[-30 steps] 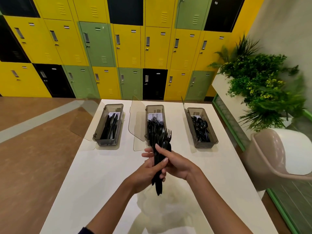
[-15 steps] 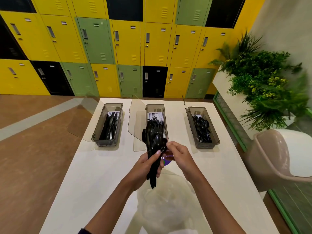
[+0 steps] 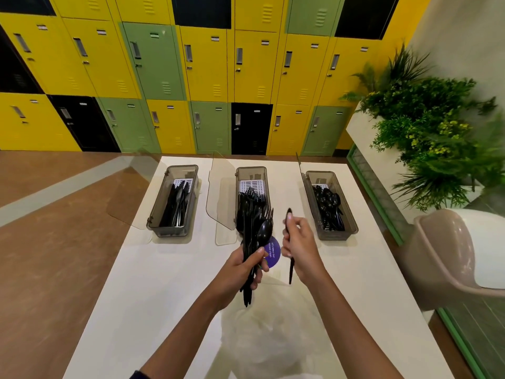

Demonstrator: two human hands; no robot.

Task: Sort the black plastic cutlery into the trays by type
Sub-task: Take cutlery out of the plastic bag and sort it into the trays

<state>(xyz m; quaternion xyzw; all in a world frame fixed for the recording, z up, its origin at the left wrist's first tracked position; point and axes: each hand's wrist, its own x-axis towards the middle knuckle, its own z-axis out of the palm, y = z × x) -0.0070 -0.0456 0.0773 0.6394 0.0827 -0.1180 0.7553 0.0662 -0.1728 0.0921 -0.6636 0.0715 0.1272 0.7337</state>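
A bundle of black cutlery (image 3: 252, 228) is gripped in the left hand (image 3: 243, 272), fingers curled tight round the handles; heads point up and away, handle ends stick out below the fist. Forks and at least one spoon can be made out in the bundle.

A single black piece (image 3: 290, 247) is pinched in the right hand (image 3: 299, 244), held upright, its top just above the fingertips and its handle hanging below the palm. Its type cannot be told; it is seen edge-on. The two hands are held apart, with a purple round sticker (image 3: 274, 252) on the white table (image 3: 164, 283) seen between them.

Three grey trays are lined up beyond the hands:
- left tray (image 3: 175, 201), beyond and left of the left hand: long flat pieces, probably knives.
- middle tray (image 3: 251, 177), straight beyond the left hand: forks; its near end is hidden by the bundle.
- right tray (image 3: 330, 205), beyond and just right of the right hand: spoons.

Clear lids (image 3: 221, 195) are stood open at the left side of each tray.

A crumpled clear plastic bag (image 3: 273, 335) is lying on the table below the hands, between the forearms.
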